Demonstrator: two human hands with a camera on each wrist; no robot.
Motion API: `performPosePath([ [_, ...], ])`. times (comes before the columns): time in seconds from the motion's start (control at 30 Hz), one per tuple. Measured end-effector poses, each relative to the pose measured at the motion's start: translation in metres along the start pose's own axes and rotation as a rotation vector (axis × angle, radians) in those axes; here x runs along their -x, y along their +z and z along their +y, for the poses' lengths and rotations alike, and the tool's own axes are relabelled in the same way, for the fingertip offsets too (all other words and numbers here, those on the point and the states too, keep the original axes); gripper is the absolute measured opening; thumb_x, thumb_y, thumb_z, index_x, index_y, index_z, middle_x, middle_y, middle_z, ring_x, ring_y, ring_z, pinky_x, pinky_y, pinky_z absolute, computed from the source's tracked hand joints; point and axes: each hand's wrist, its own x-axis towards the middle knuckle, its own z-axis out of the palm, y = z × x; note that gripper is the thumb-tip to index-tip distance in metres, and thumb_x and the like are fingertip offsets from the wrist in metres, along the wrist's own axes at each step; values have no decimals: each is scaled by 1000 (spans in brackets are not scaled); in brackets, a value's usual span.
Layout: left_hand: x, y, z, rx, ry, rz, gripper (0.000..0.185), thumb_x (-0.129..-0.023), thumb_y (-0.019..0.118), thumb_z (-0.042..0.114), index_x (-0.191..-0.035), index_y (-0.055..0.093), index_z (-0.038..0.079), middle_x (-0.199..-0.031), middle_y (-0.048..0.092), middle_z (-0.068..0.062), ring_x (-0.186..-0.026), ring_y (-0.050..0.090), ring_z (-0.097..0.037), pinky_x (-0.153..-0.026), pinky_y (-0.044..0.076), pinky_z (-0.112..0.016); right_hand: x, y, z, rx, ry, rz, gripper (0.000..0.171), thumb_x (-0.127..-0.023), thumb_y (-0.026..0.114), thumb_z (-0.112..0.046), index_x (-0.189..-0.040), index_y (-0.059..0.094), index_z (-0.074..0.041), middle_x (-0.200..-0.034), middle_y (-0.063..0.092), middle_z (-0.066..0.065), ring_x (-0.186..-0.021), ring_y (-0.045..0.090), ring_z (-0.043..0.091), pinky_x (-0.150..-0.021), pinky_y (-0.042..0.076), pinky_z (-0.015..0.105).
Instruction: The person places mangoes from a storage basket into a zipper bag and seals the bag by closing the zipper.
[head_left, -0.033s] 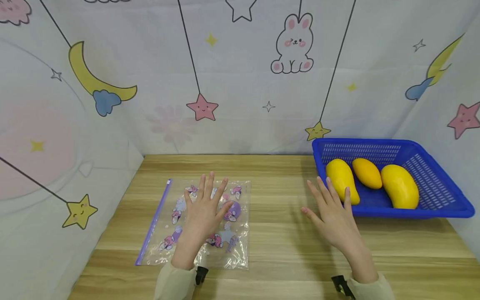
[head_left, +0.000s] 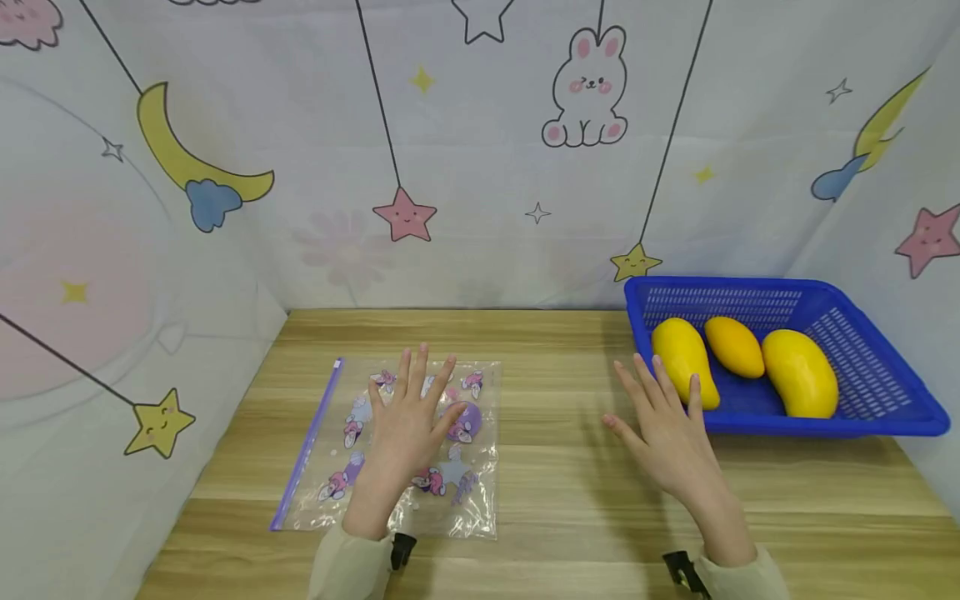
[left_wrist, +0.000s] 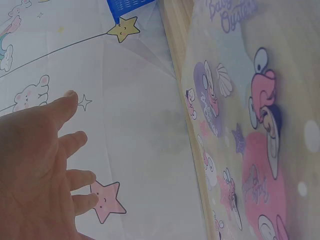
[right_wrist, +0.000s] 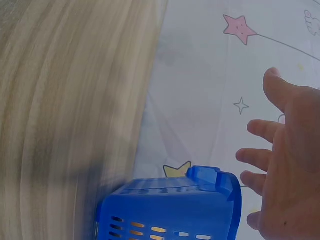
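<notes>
1. My left hand (head_left: 405,421) lay over the clear zip bag (head_left: 330,467) printed with cartoons, fingers straight and spread toward 12 o'clock, gripping nothing (whether the palm actually touched the plastic, I cannot tell).
2. My right hand (head_left: 667,433) hovered above the wooden table (head_left: 562,500), fingers spread and empty, its fingertips at the near left corner of the blue basket (head_left: 885,392).
3. The basket sat at 2 o'clock, with three yellow mangoes (head_left: 798,372) inside.

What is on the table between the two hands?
Nothing: in the head view, only bare wooden table lies between the left hand on the plastic bag and the right hand.
</notes>
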Motion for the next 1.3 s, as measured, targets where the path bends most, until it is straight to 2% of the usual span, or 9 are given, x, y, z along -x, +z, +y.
performPosePath([
  [0.27,0,0,-1,8,-2,1,63,-97,42,54,-153,23,31,-163,6,-10,-151,3,-33,-108,3,-77,1,3,3,-2,6,-6,69,-98,48,-46,-155,14,-26,-163,14,10,-151,4,33,-116,-13,65],
  [0.53,1,-1,-1,13,-12,-6,63,-97,41,55,-153,21,33,-163,6,-9,-152,0,-31,-109,2,-77,1,4,6,-9,10,-6,68,-99,45,-48,-155,13,-27,-161,18,13,-151,6,34,-115,-16,63],
  [0.7,0,0,2,5,-5,5,63,-97,44,53,-152,25,31,-163,8,-10,-151,5,-34,-108,5,-77,1,4,9,-4,0,25,66,-99,45,-48,-155,17,-26,-159,23,15,-150,11,36,-115,-13,64],
  [1.03,1,2,4,28,-8,-3,64,-96,45,54,-152,23,32,-163,8,-11,-151,5,-34,-109,3,-76,2,3,16,0,-11,64,65,-98,48,-45,-154,21,-24,-157,28,18,-148,16,38,-116,-16,62],
  [1.3,-1,1,8,63,6,-14,64,-97,44,52,-153,20,33,-163,4,-8,-151,0,-32,-111,1,-73,0,-3,24,11,-4,83,63,-99,48,-43,-153,24,-21,-155,32,20,-149,15,35,-116,-16,61],
])
